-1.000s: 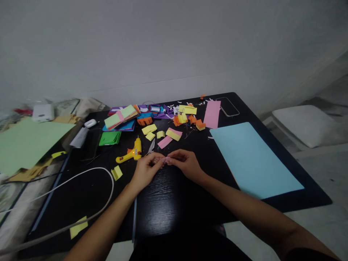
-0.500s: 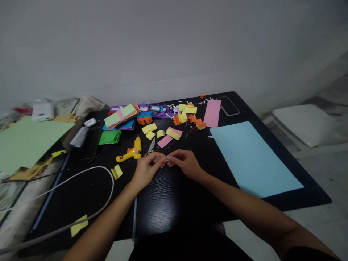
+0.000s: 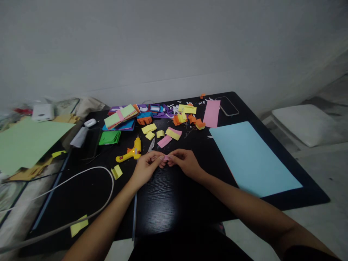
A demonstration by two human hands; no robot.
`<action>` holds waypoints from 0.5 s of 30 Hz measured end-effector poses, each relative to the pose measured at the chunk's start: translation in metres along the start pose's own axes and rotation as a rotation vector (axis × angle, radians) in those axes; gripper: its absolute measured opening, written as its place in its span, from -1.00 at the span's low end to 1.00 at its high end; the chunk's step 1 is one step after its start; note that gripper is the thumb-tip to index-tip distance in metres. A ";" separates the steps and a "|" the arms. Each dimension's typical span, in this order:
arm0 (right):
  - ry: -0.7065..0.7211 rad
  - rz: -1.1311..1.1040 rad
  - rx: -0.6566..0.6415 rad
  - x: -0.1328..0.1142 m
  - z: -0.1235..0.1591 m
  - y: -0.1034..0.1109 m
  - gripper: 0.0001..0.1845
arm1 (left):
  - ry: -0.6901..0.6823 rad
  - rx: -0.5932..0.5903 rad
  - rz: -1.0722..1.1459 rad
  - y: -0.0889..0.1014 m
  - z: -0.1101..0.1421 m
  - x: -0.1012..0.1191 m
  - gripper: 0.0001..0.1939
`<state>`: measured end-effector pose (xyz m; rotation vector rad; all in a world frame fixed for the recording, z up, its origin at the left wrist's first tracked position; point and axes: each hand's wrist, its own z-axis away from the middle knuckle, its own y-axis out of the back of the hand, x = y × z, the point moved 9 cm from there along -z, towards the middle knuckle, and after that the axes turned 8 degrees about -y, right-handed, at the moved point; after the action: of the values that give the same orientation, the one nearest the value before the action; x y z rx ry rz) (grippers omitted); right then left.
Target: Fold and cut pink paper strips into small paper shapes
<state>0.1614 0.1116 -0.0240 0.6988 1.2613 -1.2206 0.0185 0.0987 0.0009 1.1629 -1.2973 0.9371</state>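
A small pink piece of paper [image 3: 166, 158] is pinched between my two hands, just above the black table [image 3: 163, 214]. My left hand [image 3: 148, 166] grips its left end with thumb and fingers. On the right end, my right hand [image 3: 185, 163] closes in the same way. Fingers cover most of the piece, so its full shape is hidden. Behind my left hand lie scissors [image 3: 151, 145], their handles out of sight. A yellow glue gun [image 3: 133, 150] rests left of them. Pink and yellow paper strips [image 3: 170, 137] lie just beyond my fingers.
A large light-blue sheet [image 3: 255, 159] covers the table's right side. Stacked coloured paper [image 3: 122, 116], orange and yellow scraps [image 3: 187, 119] and a phone [image 3: 227, 106] lie toward the back. A white cable [image 3: 112, 185] loops across the left. A white chair [image 3: 301, 125] stands at right.
More of the pink paper now shows between my fingertips. My hands have hardly moved, and the things on the table lie as before.
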 end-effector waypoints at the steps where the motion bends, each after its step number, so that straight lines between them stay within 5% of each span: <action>1: -0.001 -0.004 0.000 0.000 0.000 0.000 -0.67 | 0.006 0.002 -0.001 0.000 0.000 -0.001 -0.75; 15: 0.063 0.148 -0.020 -0.008 0.005 -0.005 -0.77 | -0.030 -0.013 -0.124 -0.001 0.003 -0.006 -0.77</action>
<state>0.1598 0.1079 -0.0145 0.8067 1.2490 -1.0708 0.0181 0.0960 -0.0050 1.2371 -1.2379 0.8225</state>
